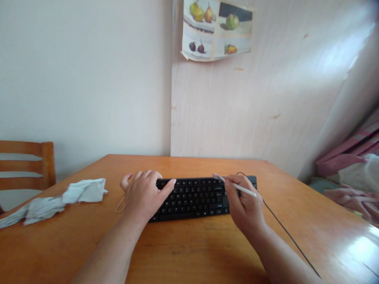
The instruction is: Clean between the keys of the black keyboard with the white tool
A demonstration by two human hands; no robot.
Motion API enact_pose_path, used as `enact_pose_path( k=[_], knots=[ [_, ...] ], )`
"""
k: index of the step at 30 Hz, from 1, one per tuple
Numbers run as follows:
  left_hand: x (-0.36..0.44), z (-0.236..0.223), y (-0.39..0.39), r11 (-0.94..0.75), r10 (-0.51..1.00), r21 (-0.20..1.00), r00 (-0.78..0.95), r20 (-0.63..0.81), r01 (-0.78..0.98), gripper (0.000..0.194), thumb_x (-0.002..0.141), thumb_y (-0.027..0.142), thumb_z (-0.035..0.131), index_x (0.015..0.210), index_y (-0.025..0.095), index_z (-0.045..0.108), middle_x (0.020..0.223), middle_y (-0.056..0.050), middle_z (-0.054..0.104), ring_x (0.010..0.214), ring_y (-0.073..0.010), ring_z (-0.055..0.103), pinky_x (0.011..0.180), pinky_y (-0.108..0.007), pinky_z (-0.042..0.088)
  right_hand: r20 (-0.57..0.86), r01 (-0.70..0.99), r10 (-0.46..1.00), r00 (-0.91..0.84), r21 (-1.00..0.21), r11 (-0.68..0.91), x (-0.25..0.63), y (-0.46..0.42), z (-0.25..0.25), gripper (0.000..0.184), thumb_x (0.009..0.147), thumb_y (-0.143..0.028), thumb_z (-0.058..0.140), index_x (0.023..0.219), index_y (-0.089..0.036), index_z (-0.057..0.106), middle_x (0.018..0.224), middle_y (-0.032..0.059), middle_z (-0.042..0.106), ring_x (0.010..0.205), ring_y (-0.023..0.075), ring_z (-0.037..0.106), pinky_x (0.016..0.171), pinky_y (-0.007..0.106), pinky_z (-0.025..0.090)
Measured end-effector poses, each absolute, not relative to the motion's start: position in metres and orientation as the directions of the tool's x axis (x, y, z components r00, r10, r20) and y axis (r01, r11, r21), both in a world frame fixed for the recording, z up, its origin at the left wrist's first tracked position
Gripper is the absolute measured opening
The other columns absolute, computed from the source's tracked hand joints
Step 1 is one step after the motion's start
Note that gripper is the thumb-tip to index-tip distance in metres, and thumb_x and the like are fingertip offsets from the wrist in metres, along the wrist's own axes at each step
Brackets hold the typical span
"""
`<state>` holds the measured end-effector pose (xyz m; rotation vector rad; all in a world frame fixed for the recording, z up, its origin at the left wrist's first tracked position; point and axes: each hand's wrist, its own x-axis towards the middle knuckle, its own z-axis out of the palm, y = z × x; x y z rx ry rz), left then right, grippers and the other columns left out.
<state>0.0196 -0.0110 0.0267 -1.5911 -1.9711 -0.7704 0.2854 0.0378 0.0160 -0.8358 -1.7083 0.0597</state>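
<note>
A black keyboard [189, 199] lies on the wooden table in front of me. My left hand [145, 193] holds its left end, the thumb over the top row of keys and the other fingers at the far left edge, partly hidden. Between the thumb and fingers of my right hand [245, 205] is a slim brush with a white handle [244, 189]. Its pale tip points left, over the upper right keys, and I cannot tell whether it touches them. My right hand covers much of the keyboard's right end.
Crumpled white cloths [84, 190] lie on the left of the wooden table [192, 252]. A black cable [284, 227] runs from the keyboard toward the right front. A thin pale loop [120, 205] lies beside my left hand. A wooden chair [47, 165] stands left; fruit pictures [217, 29] hang on the wall.
</note>
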Motion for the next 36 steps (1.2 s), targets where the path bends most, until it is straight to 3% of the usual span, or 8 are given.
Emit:
enact_pose_path(
  k=[9,17,21,26,36],
  knots=[
    [0.021,0.0283,-0.012,0.163,0.71,0.13,-0.208,0.673,0.978,0.044,0.088,0.066,0.049,0.078,0.026,0.065,0.086,-0.006,0.072,0.093,-0.0293,0.06,0.099,-0.053,0.028,0.756,0.607,0.621,-0.205,-0.4,0.687,0.2901,0.0369,0.0172,0.017,0.091,-0.021,0.052,0.075,-0.021,0.058,0.067,-0.0017,0.06,0.065,0.0163,0.057,0.064,0.029,0.039],
    [0.0237,0.0275,-0.0128,0.174,0.71,0.151,-0.23,0.666,0.973,0.043,0.088,0.066,0.05,0.077,0.026,0.064,0.086,-0.006,0.072,0.094,-0.0293,0.06,0.1,-0.052,0.028,0.793,0.561,0.605,-0.07,-0.47,0.681,0.2915,0.0391,0.0164,0.02,0.095,-0.031,0.052,0.081,-0.021,0.063,0.07,-0.0003,0.061,0.065,0.0167,0.055,0.062,0.028,0.04],
    [0.0259,0.0279,-0.0138,0.157,0.701,0.182,-0.24,0.672,0.971,0.04,0.088,0.063,0.052,0.078,0.026,0.065,0.088,-0.007,0.072,0.096,-0.029,0.059,0.102,-0.052,0.028,0.741,0.603,0.651,-0.163,-0.448,0.66,0.2924,0.0402,0.0146,0.022,0.095,-0.033,0.053,0.079,-0.022,0.063,0.072,0.0001,0.063,0.067,0.0175,0.057,0.063,0.029,0.04],
    [0.027,0.028,-0.0154,0.156,0.694,0.189,-0.243,0.678,0.97,0.042,0.087,0.065,0.052,0.079,0.025,0.065,0.087,-0.007,0.071,0.094,-0.0289,0.059,0.1,-0.052,0.029,0.758,0.614,0.649,-0.065,-0.482,0.625,0.294,0.0411,0.0147,0.025,0.094,-0.038,0.054,0.079,-0.021,0.066,0.07,0.0006,0.063,0.063,0.0173,0.057,0.059,0.029,0.039],
    [0.0272,0.0251,-0.0129,0.13,0.688,0.223,-0.25,0.681,0.966,0.044,0.087,0.067,0.053,0.078,0.025,0.066,0.088,-0.007,0.07,0.096,-0.0283,0.058,0.102,-0.053,0.027,0.737,0.626,0.668,-0.105,-0.473,0.62,0.2939,0.0386,0.015,0.024,0.092,-0.037,0.054,0.078,-0.021,0.065,0.068,0.0012,0.064,0.064,0.019,0.06,0.062,0.03,0.041]
  ],
)
